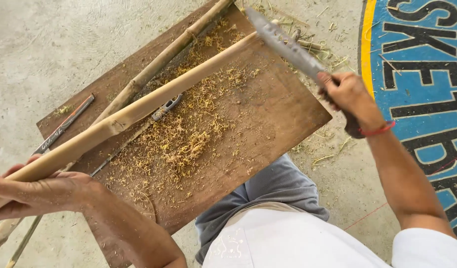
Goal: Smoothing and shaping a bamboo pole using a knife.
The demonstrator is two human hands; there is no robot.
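Right hand [348,94] raised with knife [288,44], left hand [39,191] apparently gripping bamboo pole [139,109]

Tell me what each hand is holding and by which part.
The left hand grips the bamboo pole at its near end. The right hand holds the big knife by its handle, blade raised over the wooden board.

A large round painted floor sign [422,74] fills the right edge: blue field, bold black lettering, yellow rim, on pale concrete.
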